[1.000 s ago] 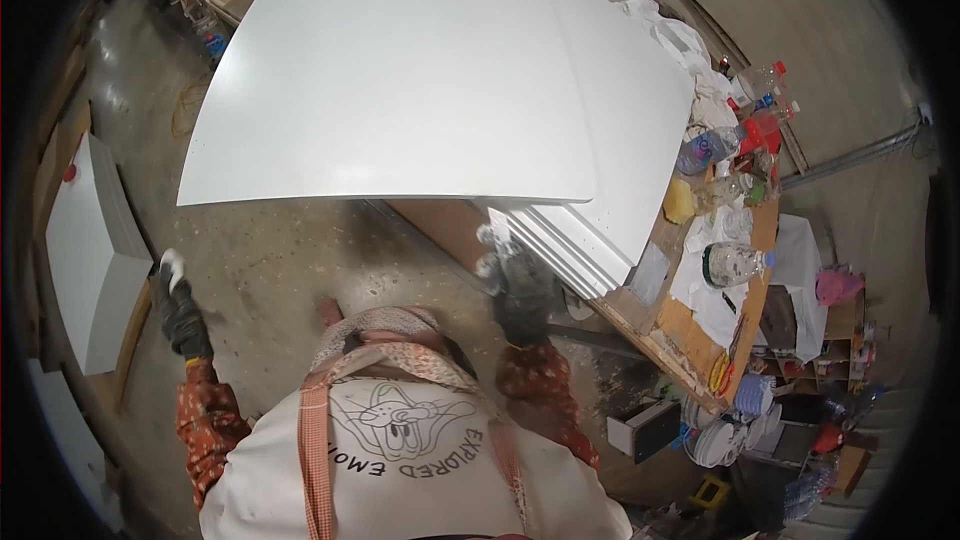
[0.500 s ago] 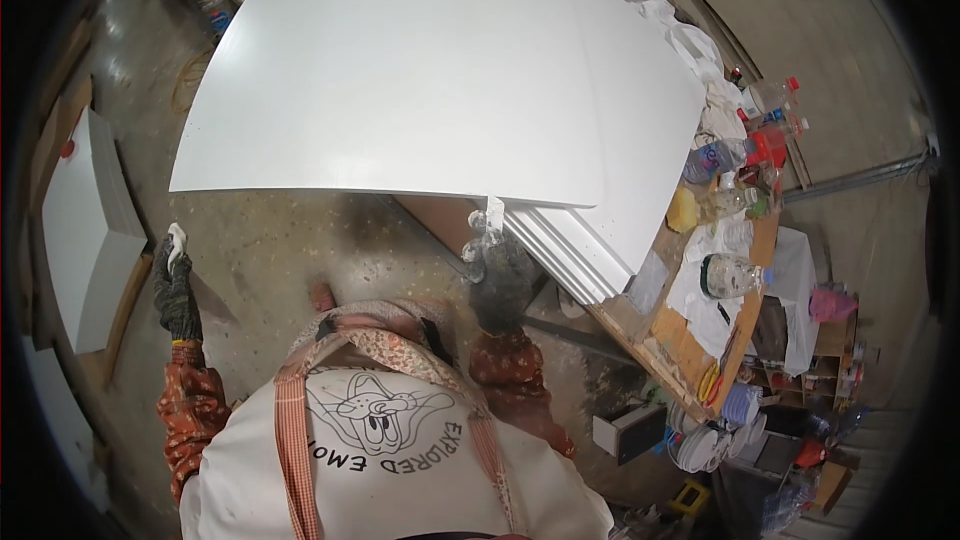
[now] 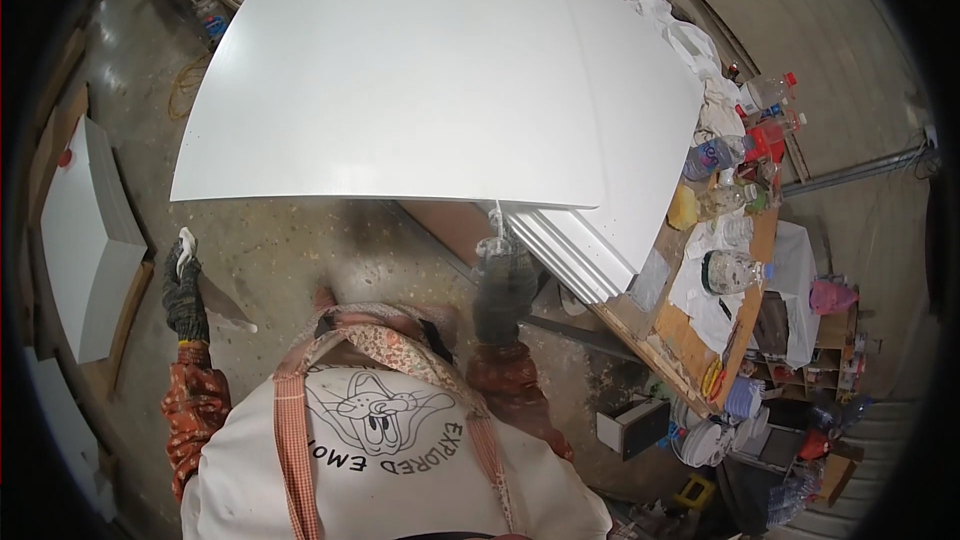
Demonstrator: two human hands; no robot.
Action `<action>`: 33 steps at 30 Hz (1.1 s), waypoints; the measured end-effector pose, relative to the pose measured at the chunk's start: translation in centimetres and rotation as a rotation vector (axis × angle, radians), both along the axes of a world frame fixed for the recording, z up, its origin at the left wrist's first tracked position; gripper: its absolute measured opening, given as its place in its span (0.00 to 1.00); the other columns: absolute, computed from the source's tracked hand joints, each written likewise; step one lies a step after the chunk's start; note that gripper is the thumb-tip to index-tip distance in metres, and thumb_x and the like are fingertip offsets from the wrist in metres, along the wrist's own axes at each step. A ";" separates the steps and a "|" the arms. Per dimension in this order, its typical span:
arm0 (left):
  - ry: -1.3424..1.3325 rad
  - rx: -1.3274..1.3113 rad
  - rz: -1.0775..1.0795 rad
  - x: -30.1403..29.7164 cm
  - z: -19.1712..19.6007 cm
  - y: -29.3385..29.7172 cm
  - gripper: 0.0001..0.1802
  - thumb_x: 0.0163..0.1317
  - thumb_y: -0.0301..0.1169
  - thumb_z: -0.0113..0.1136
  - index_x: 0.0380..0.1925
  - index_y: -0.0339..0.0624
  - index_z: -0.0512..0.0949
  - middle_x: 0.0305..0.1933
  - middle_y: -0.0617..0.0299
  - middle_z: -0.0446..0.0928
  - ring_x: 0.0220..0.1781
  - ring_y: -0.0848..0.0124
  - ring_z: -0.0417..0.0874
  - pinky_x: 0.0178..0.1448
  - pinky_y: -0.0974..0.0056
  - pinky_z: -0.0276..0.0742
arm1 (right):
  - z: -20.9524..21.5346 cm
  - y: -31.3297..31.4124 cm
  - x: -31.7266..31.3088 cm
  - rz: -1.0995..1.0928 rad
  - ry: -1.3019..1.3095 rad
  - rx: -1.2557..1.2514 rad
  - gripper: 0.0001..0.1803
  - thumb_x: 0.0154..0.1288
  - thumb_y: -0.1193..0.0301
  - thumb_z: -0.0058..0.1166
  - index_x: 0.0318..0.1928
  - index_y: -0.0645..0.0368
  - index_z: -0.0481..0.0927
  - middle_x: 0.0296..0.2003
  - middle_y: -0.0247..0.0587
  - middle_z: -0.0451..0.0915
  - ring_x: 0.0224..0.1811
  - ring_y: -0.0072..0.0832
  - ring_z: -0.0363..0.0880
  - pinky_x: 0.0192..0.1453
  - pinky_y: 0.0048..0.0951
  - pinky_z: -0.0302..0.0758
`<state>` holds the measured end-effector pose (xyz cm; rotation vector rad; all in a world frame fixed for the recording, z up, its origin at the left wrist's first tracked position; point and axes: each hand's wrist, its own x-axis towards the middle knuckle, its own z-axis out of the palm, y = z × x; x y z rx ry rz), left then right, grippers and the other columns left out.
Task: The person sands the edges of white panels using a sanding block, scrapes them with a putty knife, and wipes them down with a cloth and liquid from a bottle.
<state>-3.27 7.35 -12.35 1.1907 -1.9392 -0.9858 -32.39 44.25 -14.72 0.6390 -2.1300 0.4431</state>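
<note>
A large white panel (image 3: pixel 430 70) lies in front of me, its near edge facing my body. My right hand (image 3: pixel 506 290), in a dark grey glove, is at that edge near its right end. Its fingers are closed on a thin, flat white piece, like a scraper blade (image 3: pixel 497 221), seen nearly edge-on against the panel's edge. White smears mark the glove's fingertips. Away to the left, my left hand (image 3: pixel 184 305), also gloved, is closed around a crumpled white cloth (image 3: pixel 186 248) and hangs over the floor. White ribbed strips (image 3: pixel 575 255) stick out from under the panel beside my right hand.
On the right, a wooden bench (image 3: pixel 752 315) carries plastic bottles (image 3: pixel 735 272), rags (image 3: pixel 680 40) and yellow-handled scissors (image 3: pixel 712 378). White boards (image 3: pixel 85 240) stand at the far left. Stacked pale lids or dishes (image 3: pixel 705 440) and an open box (image 3: pixel 632 427) sit low on the right.
The flat piece in my right hand has turned from face-on to nearly edge-on at the panel's edge. My left hand has shifted slightly right, still holding the cloth.
</note>
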 end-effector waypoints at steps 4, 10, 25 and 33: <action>-0.057 -0.030 0.008 0.5 -0.1 0.2 0.24 0.60 0.32 0.57 0.57 0.41 0.71 0.56 0.59 0.74 0.54 0.69 0.75 0.58 0.65 0.69 | 3.0 -2.5 -0.4 0.153 -0.033 -0.270 0.17 0.66 0.73 0.50 0.54 0.67 0.72 0.42 0.48 0.79 0.37 0.33 0.80 0.39 0.30 0.77; -0.080 -0.070 -0.002 0.5 -0.2 0.0 0.23 0.60 0.34 0.57 0.56 0.41 0.72 0.56 0.59 0.74 0.53 0.69 0.75 0.57 0.64 0.69 | 5.7 -2.5 0.5 0.214 0.003 0.055 0.19 0.66 0.73 0.49 0.56 0.67 0.71 0.47 0.49 0.78 0.40 0.36 0.79 0.42 0.34 0.77; -0.027 0.022 -0.035 1.0 -1.5 -1.1 0.22 0.61 0.35 0.55 0.56 0.42 0.72 0.55 0.59 0.74 0.53 0.68 0.75 0.57 0.64 0.68 | 3.7 -0.2 1.4 0.044 -0.104 0.222 0.20 0.68 0.64 0.47 0.57 0.60 0.68 0.46 0.48 0.77 0.37 0.38 0.80 0.32 0.35 0.81; 0.023 0.069 -0.065 0.6 -1.1 -1.7 0.22 0.62 0.34 0.53 0.55 0.39 0.72 0.56 0.57 0.74 0.57 0.67 0.73 0.61 0.64 0.65 | 2.3 -0.1 2.3 -0.114 -0.059 0.351 0.20 0.66 0.70 0.48 0.57 0.62 0.68 0.47 0.49 0.74 0.49 0.38 0.74 0.49 0.41 0.75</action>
